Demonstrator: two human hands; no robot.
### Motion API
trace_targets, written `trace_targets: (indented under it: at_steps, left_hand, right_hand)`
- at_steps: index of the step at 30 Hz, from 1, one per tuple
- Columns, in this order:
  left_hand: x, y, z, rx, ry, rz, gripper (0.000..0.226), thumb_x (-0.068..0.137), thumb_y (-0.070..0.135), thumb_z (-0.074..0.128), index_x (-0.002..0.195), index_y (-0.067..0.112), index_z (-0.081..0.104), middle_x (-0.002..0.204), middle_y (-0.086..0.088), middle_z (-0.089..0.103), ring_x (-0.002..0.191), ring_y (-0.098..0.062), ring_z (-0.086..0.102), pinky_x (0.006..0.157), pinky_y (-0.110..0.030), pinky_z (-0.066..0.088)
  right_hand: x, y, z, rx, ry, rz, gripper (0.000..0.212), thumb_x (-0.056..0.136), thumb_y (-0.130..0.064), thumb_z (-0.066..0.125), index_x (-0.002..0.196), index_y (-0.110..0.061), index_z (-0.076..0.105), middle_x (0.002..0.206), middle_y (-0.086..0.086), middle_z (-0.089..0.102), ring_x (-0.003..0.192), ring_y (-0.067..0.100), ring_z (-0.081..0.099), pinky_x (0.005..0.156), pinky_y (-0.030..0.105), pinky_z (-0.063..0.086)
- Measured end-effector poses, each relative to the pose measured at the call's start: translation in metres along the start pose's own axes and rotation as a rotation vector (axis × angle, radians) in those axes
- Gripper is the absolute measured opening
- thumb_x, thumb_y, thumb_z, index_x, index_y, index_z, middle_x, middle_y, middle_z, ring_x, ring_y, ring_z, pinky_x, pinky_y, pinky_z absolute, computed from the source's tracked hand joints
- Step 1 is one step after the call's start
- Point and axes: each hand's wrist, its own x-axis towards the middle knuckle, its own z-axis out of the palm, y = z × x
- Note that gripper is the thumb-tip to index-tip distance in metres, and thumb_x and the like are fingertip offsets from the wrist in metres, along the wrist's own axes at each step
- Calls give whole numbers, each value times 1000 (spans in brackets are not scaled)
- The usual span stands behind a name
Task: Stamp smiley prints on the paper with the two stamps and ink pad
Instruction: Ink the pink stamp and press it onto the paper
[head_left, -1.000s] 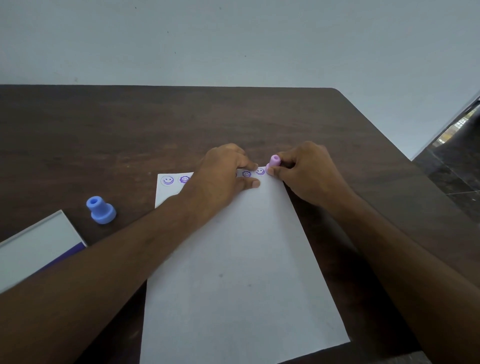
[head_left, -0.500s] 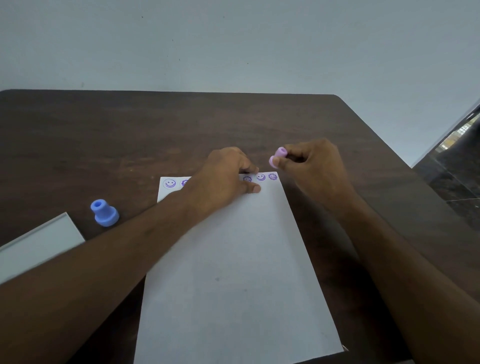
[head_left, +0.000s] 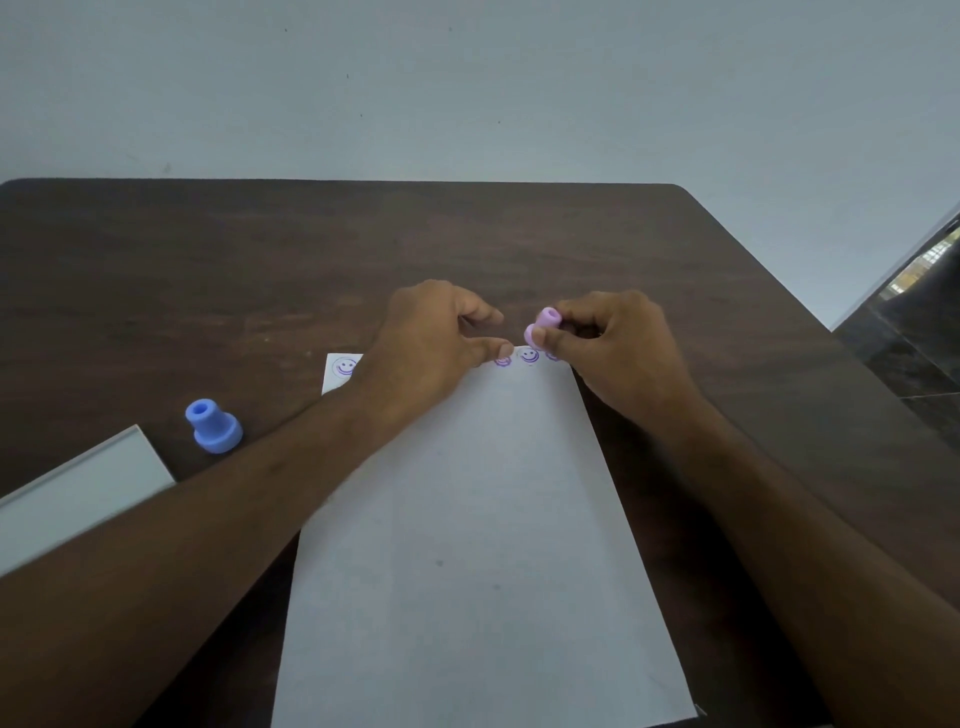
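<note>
So you are working along the far edge of the paper (head_left: 467, 545), and only that edge is carrying prints; a larger smiley print (head_left: 344, 367) is showing at the far left corner, and three smaller purple ones (head_left: 529, 356) are sitting near the far right corner, with the stretch between them lying under your left hand (head_left: 431, 343), so you cannot count what is there; the rest of the sheet, by far the greater part, is lying blank toward you.

Your right hand (head_left: 618, 348) is pinching the pink stamp (head_left: 543, 326) between thumb and fingers, tilted and lifted just above the right-hand prints, not pressing on the sheet; your left hand is resting on the far edge of the paper with its fingers loosely apart and gripping nothing; whether it is pinning the sheet firmly I cannot tell.

The blue stamp (head_left: 213, 426) is standing upright on the table (head_left: 260, 270), well to the left of the paper and untouched; the pale case at the left edge, likely the ink pad (head_left: 78, 499), is lying just beyond it, near your forearm.

Judging by this, you are only at the first row; the remaining rows are waiting to be stamped, and the pink stamp is probably needing fresh ink before its next press.
</note>
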Motion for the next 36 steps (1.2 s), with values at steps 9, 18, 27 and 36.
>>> trace_targets:
  at_steps: [9, 18, 27, 36]
  left_hand:
    - [-28, 4, -33, 42, 45, 41, 32, 79, 39, 75, 108, 27, 73, 89, 12, 68, 73, 1, 57, 61, -3, 37]
    - [-69, -20, -59, 86, 199, 10, 24, 84, 34, 69, 107, 26, 71, 85, 16, 62, 72, 4, 54, 65, 1, 37]
    - [-123, -22, -101, 126, 333, 5, 23, 87, 33, 66, 108, 25, 69, 96, 13, 60, 80, -4, 52, 71, -6, 36]
    - [-218, -54, -142, 181, 466, -97, 17, 86, 28, 66, 103, 32, 68, 94, 24, 58, 85, 0, 55, 73, -6, 39]
  right_hand:
    - [-6, -15, 2, 175, 92, 49, 8, 80, -24, 74, 83, -18, 79, 77, -7, 76, 74, 9, 70, 69, 25, 57]
    - [-10, -42, 13, 259, -39, 51, 10, 77, -26, 76, 85, -20, 77, 62, -9, 71, 45, -1, 56, 53, 20, 45]
    - [-25, -125, 26, 359, -204, -98, 18, 78, -26, 76, 90, -12, 74, 70, 7, 74, 52, 16, 65, 52, 26, 53]
    - [-50, -199, 58, 500, -346, -258, 20, 75, -23, 79, 94, -16, 78, 85, -2, 77, 64, 2, 65, 56, 11, 47]
